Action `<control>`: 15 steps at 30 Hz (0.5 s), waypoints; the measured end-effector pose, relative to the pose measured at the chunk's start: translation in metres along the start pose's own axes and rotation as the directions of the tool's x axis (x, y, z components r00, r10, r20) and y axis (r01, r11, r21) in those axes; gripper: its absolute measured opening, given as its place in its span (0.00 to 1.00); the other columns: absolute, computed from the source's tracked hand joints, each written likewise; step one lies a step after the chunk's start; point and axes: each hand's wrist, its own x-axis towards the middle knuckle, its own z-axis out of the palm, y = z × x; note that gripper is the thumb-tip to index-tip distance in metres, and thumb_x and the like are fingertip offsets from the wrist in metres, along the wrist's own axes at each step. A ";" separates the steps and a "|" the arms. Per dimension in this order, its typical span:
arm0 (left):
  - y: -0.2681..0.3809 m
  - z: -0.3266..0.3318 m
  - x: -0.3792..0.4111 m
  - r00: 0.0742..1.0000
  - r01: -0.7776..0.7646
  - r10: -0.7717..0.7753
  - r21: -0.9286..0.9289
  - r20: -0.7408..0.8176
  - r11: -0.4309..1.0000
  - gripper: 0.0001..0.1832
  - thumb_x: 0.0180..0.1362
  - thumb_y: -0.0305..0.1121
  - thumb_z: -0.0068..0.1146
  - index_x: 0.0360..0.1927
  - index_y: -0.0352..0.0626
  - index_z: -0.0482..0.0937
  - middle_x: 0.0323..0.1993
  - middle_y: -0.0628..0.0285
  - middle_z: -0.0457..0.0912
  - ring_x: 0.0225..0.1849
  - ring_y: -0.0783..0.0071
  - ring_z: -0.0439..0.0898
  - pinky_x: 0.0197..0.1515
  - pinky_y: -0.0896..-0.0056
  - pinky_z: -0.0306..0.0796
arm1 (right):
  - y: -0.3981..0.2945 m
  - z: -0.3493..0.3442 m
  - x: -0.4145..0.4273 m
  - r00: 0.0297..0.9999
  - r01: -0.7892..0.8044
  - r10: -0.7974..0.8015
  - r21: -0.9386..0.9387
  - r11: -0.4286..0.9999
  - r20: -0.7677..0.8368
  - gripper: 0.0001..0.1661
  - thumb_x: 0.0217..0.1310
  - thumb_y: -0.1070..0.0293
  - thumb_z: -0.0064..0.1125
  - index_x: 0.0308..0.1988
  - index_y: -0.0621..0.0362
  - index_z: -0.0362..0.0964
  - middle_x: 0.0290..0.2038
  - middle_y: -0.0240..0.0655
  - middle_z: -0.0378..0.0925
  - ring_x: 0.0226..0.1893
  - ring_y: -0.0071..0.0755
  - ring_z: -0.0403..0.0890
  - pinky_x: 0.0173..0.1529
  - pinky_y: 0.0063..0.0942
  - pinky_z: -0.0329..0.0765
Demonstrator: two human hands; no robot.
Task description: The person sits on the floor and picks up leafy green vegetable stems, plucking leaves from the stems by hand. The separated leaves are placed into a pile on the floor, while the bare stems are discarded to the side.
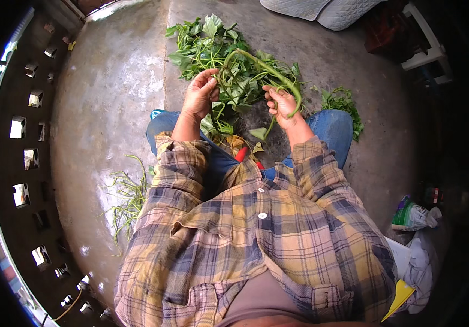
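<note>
A long green vine stem (273, 71) arches between my two hands, bent at its top. My left hand (202, 93) pinches its thinner, darker end between thumb and fingers. Lower on the right, my right hand (282, 103) is closed around the stem, whose thick part curves over the wrist. A single green leaf (259, 133) hangs below that hand. Behind and under the vine lies a large heap of leafy green vines (206, 45) on the floor. Yellowed leaves (235, 142) lie between my legs.
Thin green stems (128, 200) lie on the concrete floor (107, 86) at left. A smaller pile of greens (345, 106) lies beside my right knee. Perforated block wall (5, 171) runs along the left. A plastic bag (412, 214) stands at right; a quilted pad (296, 7) lies ahead.
</note>
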 end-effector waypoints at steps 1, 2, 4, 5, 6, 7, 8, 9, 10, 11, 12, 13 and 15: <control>0.000 0.000 0.000 1.000 0.012 -0.011 -0.037 0.023 0.999 0.14 0.54 0.25 0.51 0.46 0.44 0.70 0.22 0.73 0.65 0.18 0.84 0.61 0.18 0.84 0.55 | 0.003 0.002 0.004 1.000 0.021 -0.021 0.044 0.999 0.015 0.12 0.59 0.69 0.50 0.43 0.57 0.72 0.31 0.24 0.72 0.19 0.12 0.62 0.15 0.13 0.55; 0.001 -0.001 0.000 0.999 0.025 -0.021 -0.073 0.047 0.997 0.14 0.55 0.25 0.51 0.46 0.44 0.70 0.22 0.73 0.65 0.18 0.84 0.61 0.19 0.84 0.55 | 0.006 0.003 0.007 0.994 0.100 -0.098 -0.036 0.994 0.046 0.12 0.60 0.70 0.49 0.44 0.57 0.72 0.33 0.25 0.73 0.20 0.12 0.63 0.18 0.13 0.59; -0.001 0.002 -0.002 0.996 0.052 -0.048 -0.051 0.081 0.997 0.14 0.55 0.25 0.50 0.46 0.44 0.70 0.22 0.73 0.66 0.18 0.84 0.60 0.19 0.84 0.54 | 0.004 0.027 0.006 0.961 0.267 -0.246 -0.191 0.945 0.126 0.15 0.60 0.72 0.47 0.47 0.59 0.70 0.43 0.30 0.74 0.32 0.15 0.71 0.35 0.15 0.70; -0.003 0.005 -0.003 0.993 0.069 -0.065 -0.041 0.099 0.997 0.13 0.55 0.25 0.50 0.45 0.44 0.70 0.22 0.73 0.66 0.18 0.84 0.60 0.19 0.84 0.54 | 0.001 0.040 0.007 0.937 0.336 -0.297 -0.237 0.912 0.187 0.16 0.60 0.73 0.47 0.49 0.60 0.68 0.44 0.31 0.74 0.37 0.18 0.72 0.42 0.17 0.69; -0.003 0.007 -0.003 0.991 0.086 -0.082 -0.033 0.108 0.996 0.13 0.55 0.25 0.50 0.45 0.44 0.70 0.21 0.73 0.66 0.17 0.84 0.60 0.19 0.84 0.54 | -0.002 0.055 0.007 0.906 0.404 -0.343 -0.274 0.873 0.247 0.17 0.60 0.73 0.47 0.50 0.61 0.67 0.45 0.33 0.73 0.43 0.22 0.72 0.50 0.19 0.67; -0.004 0.007 -0.003 0.992 0.081 -0.079 -0.020 0.094 0.997 0.14 0.55 0.25 0.51 0.45 0.43 0.70 0.21 0.73 0.66 0.17 0.84 0.60 0.19 0.84 0.54 | -0.002 0.066 0.010 0.864 0.469 -0.383 -0.244 0.849 0.328 0.17 0.59 0.73 0.47 0.50 0.61 0.67 0.45 0.34 0.74 0.44 0.23 0.72 0.51 0.20 0.67; -0.004 0.007 -0.003 0.994 0.077 -0.076 -0.007 0.080 0.997 0.14 0.55 0.25 0.51 0.45 0.43 0.70 0.21 0.73 0.67 0.17 0.84 0.60 0.19 0.84 0.54 | 0.002 0.068 0.015 0.894 0.370 -0.270 -0.249 0.895 0.357 0.16 0.59 0.74 0.46 0.48 0.63 0.67 0.42 0.33 0.75 0.42 0.23 0.72 0.49 0.21 0.68; -0.004 0.007 -0.002 0.995 0.070 -0.070 0.006 0.066 0.998 0.14 0.54 0.25 0.51 0.45 0.43 0.70 0.21 0.73 0.67 0.17 0.84 0.60 0.19 0.84 0.54 | 0.001 0.070 0.019 0.902 0.364 -0.223 -0.375 0.852 0.369 0.13 0.59 0.74 0.47 0.45 0.64 0.69 0.39 0.33 0.75 0.40 0.23 0.72 0.47 0.22 0.68; -0.003 0.007 -0.003 0.996 0.072 -0.071 -0.009 0.052 0.997 0.15 0.54 0.24 0.52 0.46 0.42 0.70 0.20 0.73 0.66 0.17 0.84 0.61 0.18 0.84 0.54 | 0.000 0.069 0.022 0.879 0.431 -0.274 -0.405 0.806 0.390 0.12 0.59 0.74 0.47 0.44 0.65 0.69 0.38 0.32 0.76 0.38 0.22 0.72 0.45 0.22 0.69; -0.002 0.007 -0.002 0.996 0.065 -0.066 0.022 0.055 0.998 0.15 0.53 0.24 0.53 0.46 0.42 0.70 0.20 0.72 0.66 0.16 0.84 0.61 0.18 0.85 0.54 | -0.002 0.066 0.023 0.852 0.494 -0.323 -0.432 0.754 0.412 0.11 0.59 0.74 0.47 0.42 0.65 0.70 0.37 0.31 0.76 0.37 0.22 0.72 0.44 0.22 0.69; -0.002 0.006 -0.002 0.997 0.057 -0.059 0.051 0.052 0.997 0.16 0.53 0.24 0.53 0.46 0.42 0.70 0.20 0.72 0.66 0.16 0.84 0.61 0.17 0.85 0.53 | -0.004 0.063 0.023 0.856 0.490 -0.323 -0.433 0.757 0.404 0.10 0.58 0.73 0.48 0.39 0.63 0.72 0.34 0.31 0.76 0.35 0.21 0.72 0.42 0.23 0.70; -0.002 0.004 -0.002 0.997 0.050 -0.054 0.077 0.048 0.996 0.16 0.52 0.23 0.53 0.46 0.41 0.69 0.20 0.72 0.66 0.16 0.85 0.61 0.17 0.85 0.53 | -0.012 0.061 0.020 0.876 0.482 -0.317 -0.658 0.578 0.363 0.09 0.57 0.69 0.49 0.36 0.60 0.74 0.31 0.37 0.77 0.35 0.29 0.75 0.40 0.28 0.71; -0.002 0.004 -0.002 0.997 0.071 -0.074 0.154 0.012 0.986 0.18 0.52 0.22 0.54 0.48 0.40 0.69 0.20 0.72 0.67 0.15 0.85 0.61 0.16 0.85 0.53 | -0.034 0.058 0.007 0.874 0.455 -0.299 -0.860 0.230 0.383 0.09 0.56 0.66 0.51 0.34 0.57 0.75 0.31 0.43 0.75 0.35 0.42 0.75 0.39 0.34 0.71</control>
